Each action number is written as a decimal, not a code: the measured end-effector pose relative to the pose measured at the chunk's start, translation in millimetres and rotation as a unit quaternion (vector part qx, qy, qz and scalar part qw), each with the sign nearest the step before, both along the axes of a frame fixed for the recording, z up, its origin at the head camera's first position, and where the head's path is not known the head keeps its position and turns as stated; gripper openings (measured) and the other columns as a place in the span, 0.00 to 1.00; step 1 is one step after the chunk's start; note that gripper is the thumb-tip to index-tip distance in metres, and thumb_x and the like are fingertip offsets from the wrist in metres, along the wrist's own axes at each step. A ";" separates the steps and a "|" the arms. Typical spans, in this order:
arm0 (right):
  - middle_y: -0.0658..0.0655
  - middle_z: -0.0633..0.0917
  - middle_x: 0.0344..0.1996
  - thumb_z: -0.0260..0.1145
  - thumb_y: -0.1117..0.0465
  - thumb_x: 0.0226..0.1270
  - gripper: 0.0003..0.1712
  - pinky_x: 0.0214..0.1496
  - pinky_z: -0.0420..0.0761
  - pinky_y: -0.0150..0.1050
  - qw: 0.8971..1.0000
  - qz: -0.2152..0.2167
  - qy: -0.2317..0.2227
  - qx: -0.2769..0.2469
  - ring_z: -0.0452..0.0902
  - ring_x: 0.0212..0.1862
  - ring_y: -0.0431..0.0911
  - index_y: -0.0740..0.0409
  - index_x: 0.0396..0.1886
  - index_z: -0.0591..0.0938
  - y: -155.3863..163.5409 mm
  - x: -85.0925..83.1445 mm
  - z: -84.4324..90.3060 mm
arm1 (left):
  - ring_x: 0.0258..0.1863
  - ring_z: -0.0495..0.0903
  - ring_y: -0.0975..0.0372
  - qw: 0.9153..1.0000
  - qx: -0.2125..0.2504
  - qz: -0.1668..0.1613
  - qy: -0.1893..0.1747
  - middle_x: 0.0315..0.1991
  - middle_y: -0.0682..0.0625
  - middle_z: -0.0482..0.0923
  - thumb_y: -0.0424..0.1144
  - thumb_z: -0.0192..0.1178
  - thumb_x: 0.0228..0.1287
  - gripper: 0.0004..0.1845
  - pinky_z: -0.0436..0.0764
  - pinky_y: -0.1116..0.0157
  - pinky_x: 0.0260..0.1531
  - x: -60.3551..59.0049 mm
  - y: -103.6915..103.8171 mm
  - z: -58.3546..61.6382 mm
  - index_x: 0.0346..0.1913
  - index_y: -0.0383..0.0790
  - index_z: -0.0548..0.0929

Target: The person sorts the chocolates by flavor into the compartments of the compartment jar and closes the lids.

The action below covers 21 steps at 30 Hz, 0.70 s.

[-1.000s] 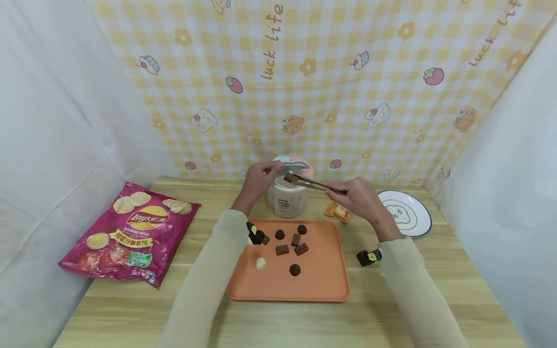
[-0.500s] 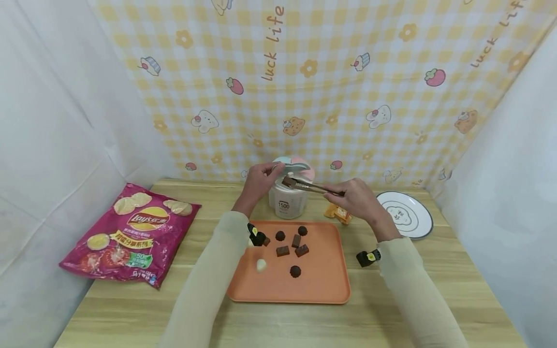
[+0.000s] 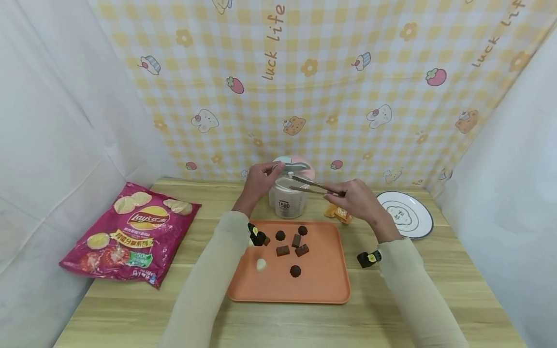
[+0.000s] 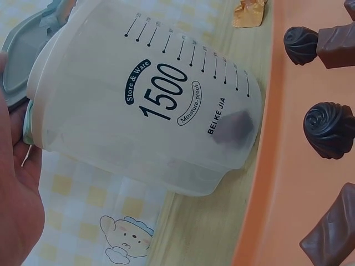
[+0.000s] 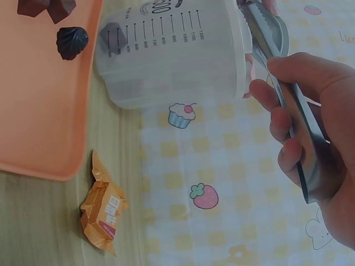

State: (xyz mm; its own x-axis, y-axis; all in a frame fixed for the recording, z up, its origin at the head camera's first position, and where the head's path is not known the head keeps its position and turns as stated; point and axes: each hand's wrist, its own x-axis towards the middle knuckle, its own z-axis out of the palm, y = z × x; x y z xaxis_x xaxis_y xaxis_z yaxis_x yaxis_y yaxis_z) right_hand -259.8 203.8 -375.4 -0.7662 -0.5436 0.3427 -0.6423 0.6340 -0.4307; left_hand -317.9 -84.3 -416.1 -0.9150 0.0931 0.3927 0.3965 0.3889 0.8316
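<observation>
A translucent storage container (image 3: 289, 205) marked 1500 stands behind the tray, one grey flap of its lid (image 3: 297, 167) raised. My left hand (image 3: 257, 186) pinches that flap between thumb and fingers, at the container's upper left. From the right, my right hand (image 3: 359, 199) grips metal tongs (image 3: 317, 185), whose tips are spread over the container's mouth with nothing between them. Through the clear wall, a dark piece of chocolate (image 4: 235, 129) shows at the container's bottom in the left wrist view. The right wrist view shows thumb and fingers around the tongs' handle.
An orange tray (image 3: 322, 285) in front bears several dark chocolates (image 3: 283, 251) and white ones (image 3: 261, 264). Orange-wrapped sweets (image 3: 339, 212) lie right of the container, a white plate (image 3: 419, 217) farther right. A purple chip bag (image 3: 143, 232) lies at left.
The tongs moved slightly down over the container's mouth, then spread. The brown chocolate they held is no longer between their tips. The left hand stays on the lid flap.
</observation>
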 end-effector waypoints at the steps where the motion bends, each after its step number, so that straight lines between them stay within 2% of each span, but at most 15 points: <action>1: 0.42 0.84 0.23 0.64 0.52 0.66 0.18 0.15 0.66 0.36 1.000 0.001 0.000 0.001 0.67 0.13 0.37 0.50 0.53 0.83 0.2 0.0 -0.5 | 0.36 0.77 0.66 1.000 0.001 0.000 -0.001 0.43 0.58 0.83 0.66 0.52 0.60 0.28 0.76 0.63 0.37 0.1 0.2 0.1 0.51 0.50 0.84; 4: 0.43 0.85 0.27 0.64 0.52 0.65 0.20 0.19 0.71 0.36 1.000 0.005 -0.002 0.006 0.74 0.20 0.35 0.52 0.54 0.82 0.6 0.6 -1.2 | 0.34 0.76 0.65 1.000 0.005 -0.003 -0.003 0.42 0.58 0.83 0.66 0.53 0.60 0.28 0.76 0.62 0.37 0.5 0.5 0.5 0.51 0.49 0.84; 8: 0.43 0.86 0.30 0.64 0.51 0.65 0.20 0.24 0.75 0.35 1.000 0.000 -0.002 0.009 0.78 0.26 0.34 0.51 0.55 0.81 1.3 2.4 -1.3 | 0.36 0.77 0.66 1.000 0.012 -0.006 -0.009 0.42 0.59 0.83 0.66 0.53 0.60 0.28 0.76 0.63 0.39 1.1 0.6 1.3 0.51 0.49 0.84; 14: 0.42 0.85 0.30 0.64 0.51 0.65 0.20 0.24 0.75 0.35 1.000 -0.018 -0.001 -0.002 0.77 0.27 0.33 0.47 0.56 0.81 4.8 7.3 0.5 | 0.38 0.78 0.66 1.000 0.014 -0.004 -0.008 0.43 0.57 0.83 0.65 0.54 0.60 0.28 0.77 0.62 0.41 0.4 0.4 1.6 0.50 0.48 0.84; 21: 0.39 0.84 0.32 0.65 0.48 0.64 0.21 0.22 0.73 0.34 0.999 -0.017 0.017 0.026 0.75 0.24 0.32 0.46 0.55 0.81 11.5 28.5 -2.8 | 0.36 0.77 0.66 1.000 0.005 0.000 -0.005 0.42 0.57 0.83 0.66 0.53 0.60 0.28 0.76 0.62 0.39 0.0 1.1 0.8 0.51 0.48 0.84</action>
State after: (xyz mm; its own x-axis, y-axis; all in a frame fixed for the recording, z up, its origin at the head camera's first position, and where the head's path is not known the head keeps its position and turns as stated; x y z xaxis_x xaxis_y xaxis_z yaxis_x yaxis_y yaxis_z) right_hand -231.3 215.2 -378.2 -0.7732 -0.5354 0.3398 -0.6335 0.6768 -0.3750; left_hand -317.8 -83.1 -415.2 -0.9185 0.0889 0.3854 0.3889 0.3799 0.8393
